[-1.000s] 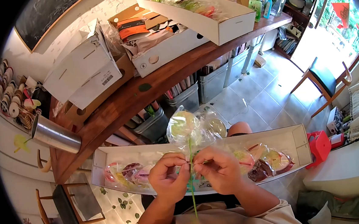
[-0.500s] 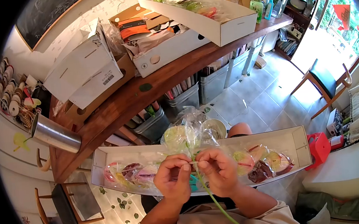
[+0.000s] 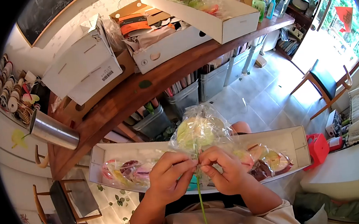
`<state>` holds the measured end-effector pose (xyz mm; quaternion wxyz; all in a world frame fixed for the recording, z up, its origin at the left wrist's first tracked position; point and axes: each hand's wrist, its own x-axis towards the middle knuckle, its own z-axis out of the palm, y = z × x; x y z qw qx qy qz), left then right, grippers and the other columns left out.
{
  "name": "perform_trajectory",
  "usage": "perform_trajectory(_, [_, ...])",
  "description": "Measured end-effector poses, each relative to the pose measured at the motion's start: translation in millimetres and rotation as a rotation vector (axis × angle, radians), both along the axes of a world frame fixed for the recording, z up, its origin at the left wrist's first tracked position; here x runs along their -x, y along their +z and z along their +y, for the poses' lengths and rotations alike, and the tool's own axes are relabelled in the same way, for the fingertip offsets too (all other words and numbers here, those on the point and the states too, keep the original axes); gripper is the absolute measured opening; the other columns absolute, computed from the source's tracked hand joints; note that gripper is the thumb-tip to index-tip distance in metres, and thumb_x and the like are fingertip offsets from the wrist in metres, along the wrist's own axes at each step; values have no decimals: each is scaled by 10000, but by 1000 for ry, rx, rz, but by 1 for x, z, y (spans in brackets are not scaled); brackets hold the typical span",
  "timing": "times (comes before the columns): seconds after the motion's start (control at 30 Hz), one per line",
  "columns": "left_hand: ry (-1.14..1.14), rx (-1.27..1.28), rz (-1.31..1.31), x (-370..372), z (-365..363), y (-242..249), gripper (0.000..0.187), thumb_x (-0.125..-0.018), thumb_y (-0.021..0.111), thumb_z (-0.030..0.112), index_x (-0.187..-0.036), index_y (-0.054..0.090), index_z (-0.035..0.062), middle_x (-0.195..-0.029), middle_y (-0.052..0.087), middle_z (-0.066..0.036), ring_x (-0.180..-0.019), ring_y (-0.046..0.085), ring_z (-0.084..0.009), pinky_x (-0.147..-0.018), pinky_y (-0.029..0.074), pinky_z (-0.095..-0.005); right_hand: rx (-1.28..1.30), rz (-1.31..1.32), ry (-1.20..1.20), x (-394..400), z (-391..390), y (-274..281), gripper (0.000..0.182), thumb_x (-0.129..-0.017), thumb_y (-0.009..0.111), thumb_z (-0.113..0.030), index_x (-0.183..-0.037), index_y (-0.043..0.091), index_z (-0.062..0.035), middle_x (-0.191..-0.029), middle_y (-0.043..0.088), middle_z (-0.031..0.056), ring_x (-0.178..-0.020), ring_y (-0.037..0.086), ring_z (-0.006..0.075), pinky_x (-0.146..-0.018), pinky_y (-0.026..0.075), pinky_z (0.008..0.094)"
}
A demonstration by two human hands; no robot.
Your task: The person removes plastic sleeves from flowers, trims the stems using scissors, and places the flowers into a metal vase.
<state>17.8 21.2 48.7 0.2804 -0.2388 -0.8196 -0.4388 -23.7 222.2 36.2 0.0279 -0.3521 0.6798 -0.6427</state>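
Left of the long white tray [image 3: 97, 172] that lies across the lap, a metal cylinder [image 3: 53, 132] lies on its side at the corner of the wooden table [image 3: 123, 102]; a chair [image 3: 70, 202] stands below it, so that side is crowded. Inside the tray's left end, wrapped pieces [image 3: 127, 172] lie flat, probably finished ones set aside. Above the tray's middle, left hand [image 3: 168, 181] pinches shut on the neck of the cellophane-wrapped lollipop [image 3: 196, 132], thumb against forefinger. The green stick [image 3: 202, 204] hangs down past the tray's near wall toward the body; head kept upright, likely so the wrap gathers evenly. Right hand [image 3: 227, 172] closes on the same neck, fingertips nearly meeting the left's; whether a tie sits between them cannot be told. Right end of the tray holds more wrapped pieces [image 3: 273, 161], touching. Beyond the tray's far wall, open tiled floor [image 3: 259, 100].
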Motion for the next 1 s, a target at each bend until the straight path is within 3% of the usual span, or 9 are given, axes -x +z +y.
perform_trajectory(0.13, [110, 10, 108, -2, 10, -8, 194, -851, 759, -73, -1022, 697, -6, -983, 677, -131, -838, 670, -278, -720, 546, -343, 9, 27, -35, -2, -5, -1, 90, -999, 646, -16, -1044, 570, 2, -1032, 660, 140, -859, 664, 251, -776, 549, 323])
perform_trajectory(0.33, [231, -200, 118, -8, 30, -19, 114, -906, 724, -60, -998, 671, -20, -1062, 681, -165, -917, 713, -288, -814, 585, -344, 345, -297, -123, -22, -27, -18, 84, -1066, 590, -79, -1075, 551, -5, -1061, 650, 90, -890, 592, 110, -774, 503, 257])
perform_trajectory(0.53, [71, -337, 211, -5, 32, -30, 99, -916, 703, -80, -1001, 676, -37, -1095, 674, -180, -1028, 737, -346, -840, 616, -392, 557, -493, -79, -29, -35, -21, 105, -1083, 591, -107, -1124, 543, -23, -1168, 626, 62, -909, 533, 68, -831, 456, 220])
perform_trajectory(0.73, [156, 21, 295, -7, 16, -26, 130, -976, 694, 32, -1073, 687, -55, -1149, 683, -242, -963, 734, -359, -834, 619, -423, 603, -405, -39, -18, -27, -24, 115, -1067, 614, -92, -1130, 549, -22, -1156, 620, 81, -927, 538, 84, -836, 458, 231])
perform_trajectory(0.83, [185, -140, 182, -17, 16, -34, 211, -1004, 691, 127, -1105, 696, -58, -1171, 698, -238, -969, 727, -348, -796, 610, -403, 456, -175, -32, -16, -26, -27, 122, -1051, 632, -70, -1129, 550, -27, -1178, 617, 103, -940, 554, 114, -868, 466, 248])
perform_trajectory(0.93, [103, -1029, -109, -25, 33, -51, 271, -986, 725, 159, -1166, 717, -43, -1159, 723, -200, -1000, 736, -319, -824, 617, -375, 515, -152, -47, -15, -30, -28, 106, -1021, 651, -27, -1093, 573, -24, -1141, 647, 132, -920, 618, 179, -878, 503, 294])
perform_trajectory(1.0, [-74, -1190, -325, -25, 19, -51, 302, -1010, 700, 189, -1189, 711, -55, -1143, 735, -186, -1009, 736, -291, -841, 604, -348, 337, -53, -18, -10, -20, -22, 104, -995, 664, 0, -1070, 594, -17, -1106, 671, 145, -914, 655, 226, -868, 525, 320])
